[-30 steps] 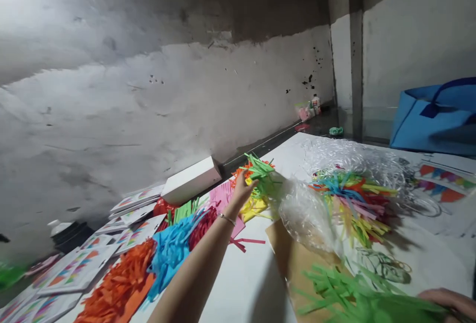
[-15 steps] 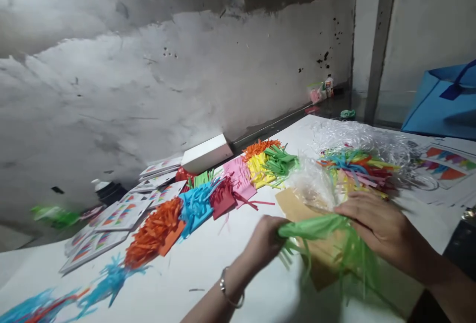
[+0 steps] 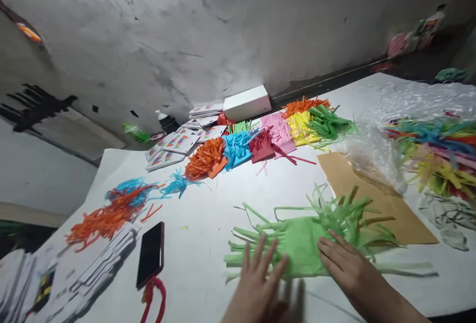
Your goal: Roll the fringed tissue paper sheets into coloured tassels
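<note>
A green tissue paper sheet (image 3: 303, 243) with fringed strips at both ends lies spread on the white table (image 3: 193, 234). My left hand (image 3: 256, 273), fingers spread, is at the near left side of the sheet, over its left fringe. My right hand (image 3: 344, 263) lies with fingers stretched out on the right part of the sheet, near the base of the right fringe. The right fringe overlaps a brown envelope (image 3: 401, 214) beside it. Neither hand grips anything.
Fringed paper bundles stand in a row behind: orange (image 3: 206, 157), blue (image 3: 237, 147), pink (image 3: 278, 132), yellow (image 3: 301, 127). A phone (image 3: 150, 253) lies at left near orange shreds (image 3: 107, 221). Clear plastic (image 3: 375, 149) and multicoloured strips (image 3: 439, 149) are at right. A white box (image 3: 247, 103) stands behind.
The green tissue paper, bunched and held between both hands before, now lies flat on the table. Both hands have opened onto it. The view has swung left and down, showing the phone.
</note>
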`<state>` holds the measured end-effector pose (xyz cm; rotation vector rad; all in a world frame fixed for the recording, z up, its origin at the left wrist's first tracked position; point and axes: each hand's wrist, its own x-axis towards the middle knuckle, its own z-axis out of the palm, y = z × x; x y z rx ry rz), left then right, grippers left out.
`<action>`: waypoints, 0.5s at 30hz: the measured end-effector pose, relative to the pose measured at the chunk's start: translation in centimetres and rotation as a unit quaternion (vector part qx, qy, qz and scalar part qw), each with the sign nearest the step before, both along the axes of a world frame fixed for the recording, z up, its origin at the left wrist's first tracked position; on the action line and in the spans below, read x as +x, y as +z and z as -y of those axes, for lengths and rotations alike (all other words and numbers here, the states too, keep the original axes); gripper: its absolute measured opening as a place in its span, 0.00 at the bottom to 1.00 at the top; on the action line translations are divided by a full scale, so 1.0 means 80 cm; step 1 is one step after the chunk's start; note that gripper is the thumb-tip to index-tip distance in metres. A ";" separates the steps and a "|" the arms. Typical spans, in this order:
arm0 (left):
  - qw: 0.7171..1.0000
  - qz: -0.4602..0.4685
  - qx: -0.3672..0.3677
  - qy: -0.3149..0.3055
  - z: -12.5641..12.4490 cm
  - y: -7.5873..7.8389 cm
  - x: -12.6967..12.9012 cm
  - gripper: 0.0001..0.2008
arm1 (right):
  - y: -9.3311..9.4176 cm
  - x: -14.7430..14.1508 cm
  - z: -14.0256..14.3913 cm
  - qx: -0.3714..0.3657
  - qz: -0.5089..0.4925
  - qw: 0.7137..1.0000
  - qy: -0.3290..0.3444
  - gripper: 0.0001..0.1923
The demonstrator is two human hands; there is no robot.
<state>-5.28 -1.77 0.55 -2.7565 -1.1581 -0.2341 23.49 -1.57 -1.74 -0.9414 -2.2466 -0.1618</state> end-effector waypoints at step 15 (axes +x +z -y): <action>0.986 0.149 -0.051 -0.060 0.005 -0.023 0.074 0.11 | 0.009 -0.004 0.025 -0.086 0.056 0.993 -0.063 0.18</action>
